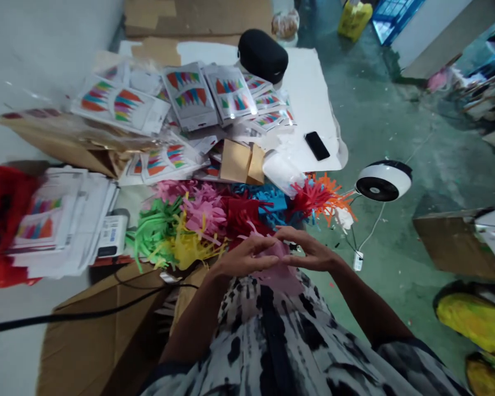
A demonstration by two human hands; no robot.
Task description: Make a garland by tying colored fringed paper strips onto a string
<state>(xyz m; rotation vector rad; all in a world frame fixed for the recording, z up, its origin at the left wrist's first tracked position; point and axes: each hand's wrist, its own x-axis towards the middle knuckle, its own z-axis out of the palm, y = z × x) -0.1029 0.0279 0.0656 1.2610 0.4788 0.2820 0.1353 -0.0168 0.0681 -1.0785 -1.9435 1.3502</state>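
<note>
Close to my body, both hands hold a piece of pink tissue paper [280, 278] whose lower part hangs against my patterned clothing. My left hand [245, 256] grips its left side, thumb toward me and fingers on the far side. On the right side, my right hand [309, 250] pinches the paper the same way, and the two hands nearly meet. Just beyond them lie fringed tissue bundles: green [154, 231], yellow [190, 245], pink [204, 209], red [245, 214], blue [272, 201] and orange [330, 198].
Printed tassel packets [190, 96] cover the table's left and middle. A black case [264, 55] and a phone [317, 146] rest on the white tabletop [309, 82]. Right of it stands a fan [383, 180]. An open cardboard box [86, 330] is at lower left, crossed by a black cable [86, 314].
</note>
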